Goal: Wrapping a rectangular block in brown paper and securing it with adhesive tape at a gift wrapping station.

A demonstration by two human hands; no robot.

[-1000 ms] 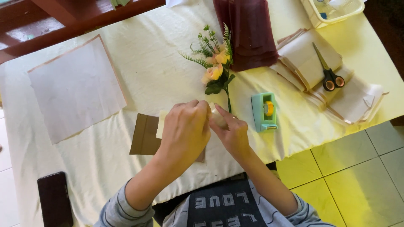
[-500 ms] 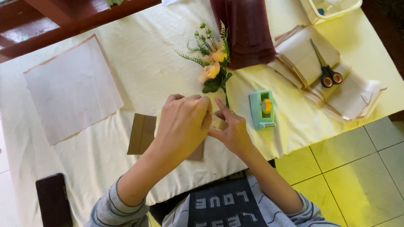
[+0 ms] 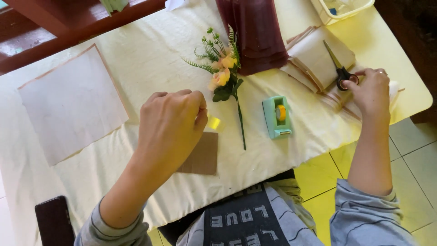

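At the far left of the bench [image 3: 150, 54] lies a pale paper sheet [image 3: 70, 102]; next, the left hand [image 3: 170, 123] hovers above a brown card [image 3: 200, 155], fingers pinched together on a strip of clear yellowish tape [image 3: 214, 122]; just right lies an artificial flower sprig [image 3: 225, 77], stem running toward the person; then a mint tape dispenser [image 3: 277, 116]; farthest right, the right hand [image 3: 371, 91] touches the handles of the scissors [image 3: 339, 68], fingers curled but not plainly closed on them; the blades point away up-left across folded brown paper [image 3: 318, 54], so the right hand is nearer.
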